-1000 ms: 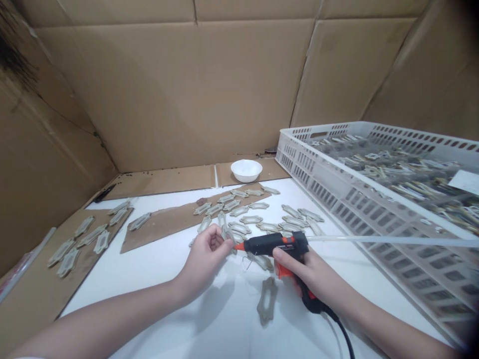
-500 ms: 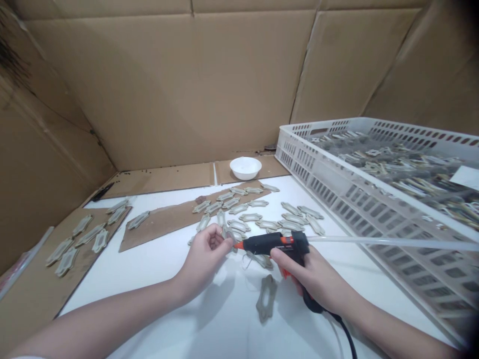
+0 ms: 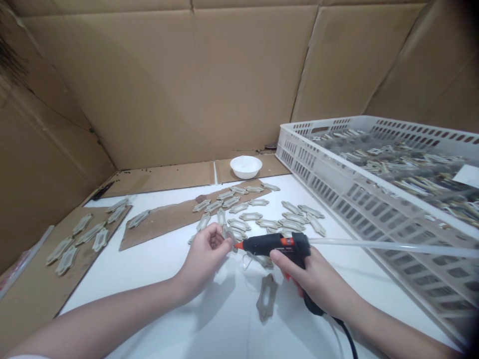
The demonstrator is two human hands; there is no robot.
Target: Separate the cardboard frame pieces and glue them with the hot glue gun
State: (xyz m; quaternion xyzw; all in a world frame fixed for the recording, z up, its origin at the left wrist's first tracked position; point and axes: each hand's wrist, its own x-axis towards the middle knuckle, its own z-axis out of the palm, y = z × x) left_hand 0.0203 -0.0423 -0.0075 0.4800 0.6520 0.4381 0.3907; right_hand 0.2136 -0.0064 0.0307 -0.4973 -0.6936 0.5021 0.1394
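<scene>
Curled inward, the left hand [image 3: 207,255] pinched a small scalloped grey-beige frame piece [image 3: 227,233] between thumb and fingertips, while the right hand [image 3: 313,275] wrapped firmly around the grip of a black-and-orange hot glue gun [image 3: 273,244]. The gun lay almost level, its orange nozzle [image 3: 238,245] just beside the pinched piece; whether the two touched could not be told. A translucent glue stick [image 3: 392,247] ran from the back of the gun, away to the right of the right hand, and a black power cord [image 3: 349,339] fell from the grip toward the near edge of the view.

Just below the hands, a single frame piece [image 3: 266,297] lay flat on the white table [image 3: 224,319]. More pieces [image 3: 292,224] lay scattered directly ahead of the gun. Beyond the left hand, others sat on a cardboard strip [image 3: 164,224] and a cardboard sheet [image 3: 26,299]. Farther ahead stood a white bowl [image 3: 245,167]. To the right of the right hand, a white perforated plastic crate [image 3: 337,167] held a heap of pieces.
</scene>
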